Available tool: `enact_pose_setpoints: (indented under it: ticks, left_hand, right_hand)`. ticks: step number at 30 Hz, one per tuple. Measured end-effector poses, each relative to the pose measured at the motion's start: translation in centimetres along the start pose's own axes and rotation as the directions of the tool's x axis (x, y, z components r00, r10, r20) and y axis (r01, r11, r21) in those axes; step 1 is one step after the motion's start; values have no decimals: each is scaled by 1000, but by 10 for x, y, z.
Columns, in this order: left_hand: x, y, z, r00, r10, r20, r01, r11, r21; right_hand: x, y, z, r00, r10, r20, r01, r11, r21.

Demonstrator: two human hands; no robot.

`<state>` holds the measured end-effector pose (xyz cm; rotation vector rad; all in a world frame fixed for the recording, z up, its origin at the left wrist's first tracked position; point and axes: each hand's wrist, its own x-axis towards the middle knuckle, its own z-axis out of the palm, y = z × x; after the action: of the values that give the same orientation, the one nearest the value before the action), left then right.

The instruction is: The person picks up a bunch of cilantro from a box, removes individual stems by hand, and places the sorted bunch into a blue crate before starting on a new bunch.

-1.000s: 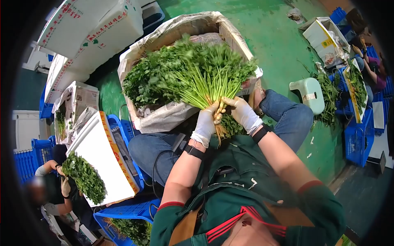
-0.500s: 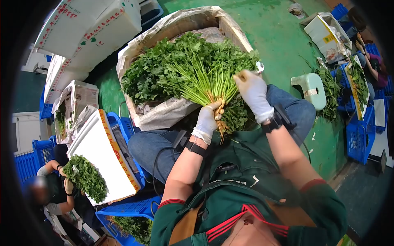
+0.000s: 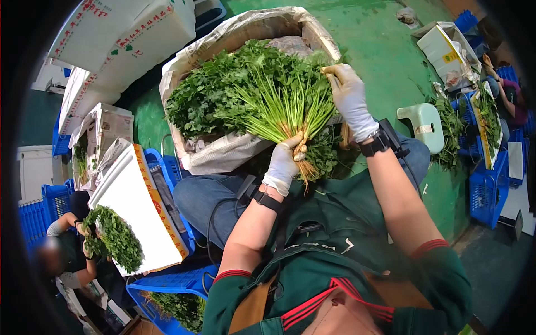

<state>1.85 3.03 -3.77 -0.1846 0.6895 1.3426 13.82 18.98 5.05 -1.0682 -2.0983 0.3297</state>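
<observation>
My gloved left hand (image 3: pixel 283 164) is closed round the root end of a bunch of leafy green stalks (image 3: pixel 290 111), whose pale roots hang below the fist. The stalks fan out upward over a paper-lined box (image 3: pixel 209 158) heaped with more greens (image 3: pixel 209 100). At the right edge of the bunch, by the leaf tips, my gloved right hand (image 3: pixel 349 95) has thumb and index finger pinched near a leaf. What the fingertips hold is too small to make out.
A pale green stool (image 3: pixel 425 125) stands at the right on the green floor. On the left, a co-worker's hands hold greens over a white foam board (image 3: pixel 137 195) beside blue baskets (image 3: pixel 167 287). Foam boxes (image 3: pixel 128 39) are stacked upper left; another person sits far right.
My right hand has moved up from beside the stalks to the leaf tips. My left hand and the root end have shifted slightly right. The co-worker's greens have spread apart.
</observation>
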Motion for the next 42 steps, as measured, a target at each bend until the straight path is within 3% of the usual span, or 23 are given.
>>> enact_pose_setpoints:
  ticks: [1,2,4,5,6,8,10,13,16,17,19,20,22,24,25,26,28,29,30,33,39,40,42]
  left_hand:
    - [0,1,-1,1000,-12,5,12,1000,23]
    - [1,1,-1,1000,-11,7,11,1000,22]
    - [0,1,-1,1000,-10,12,10,1000,23]
    - [-1,2,0,1000,-8,11,8,1000,26]
    - [-2,1,0,1000,1,10,-1,1000,25]
    - [-2,0,0,1000,2,11,-3,1000,28]
    - [-1,3,-2,997,-23,80,24,1000,-20]
    - [0,4,-4,998,-33,49,33,999,-5]
    - [2,2,-5,999,-25,47,25,1000,-5]
    - [0,3,-2,999,-18,30,18,1000,-2]
    - [0,5,-1,1000,-23,17,24,1000,-7]
    - [0,6,-2,999,-33,2,33,999,-7]
    - [0,5,-2,1000,-16,4,16,1000,5]
    - [0,4,0,1000,-1,11,1,1000,19]
    - [-2,4,4,1000,-7,21,7,1000,5]
    - [-3,5,6,999,-12,30,12,1000,-5]
    - [0,3,1,1000,0,24,0,1000,2]
    - [0,2,-1,1000,2,15,-2,1000,13]
    - [-1,3,1,1000,6,16,-6,1000,17]
    - [-3,2,1,1000,3,-1,-3,1000,7]
    - [1,-2,-3,999,39,9,-39,997,72]
    - [1,-2,-4,999,42,7,-42,998,52]
    - [-1,1,-1,999,40,6,-41,998,47]
  right_hand:
    - [-2,-7,-3,999,48,-21,-42,976,212]
    - [-5,-7,-1,999,46,-21,-40,976,212]
    - [-12,-7,7,971,234,47,-238,963,127]
    - [-11,-8,9,913,357,197,-341,934,-108]
    - [-12,-11,14,913,358,195,-343,933,-105]
    - [-16,-16,22,774,441,455,-255,874,-414]
    - [-14,-7,26,728,461,507,-297,879,-373]
    - [-15,2,22,793,402,457,-512,847,142]
    - [-20,-3,0,792,343,505,-592,634,498]
    - [-18,-16,-18,792,341,506,-590,637,495]
    - [-16,-42,-58,689,367,625,-725,357,589]
    - [-22,-47,-73,690,356,630,-724,341,600]
    - [-46,-29,-81,699,122,705,-706,274,653]
    - [-66,-18,-67,574,-108,812,-551,683,480]
    - [-75,-17,-68,390,-13,921,-302,943,141]
    - [-83,-17,-66,287,127,949,19,990,-139]
    - [-79,-18,-50,531,97,842,-157,988,-15]
    - [-57,-34,-49,552,158,819,-447,885,131]
    - [-43,-48,-42,606,276,746,-529,840,119]
    - [-13,-53,0,872,243,424,-330,933,142]
    - [25,-45,70,786,517,339,-447,854,-267]
    - [23,-40,74,785,516,343,-446,855,-265]
    - [19,-22,71,805,493,331,-538,841,55]
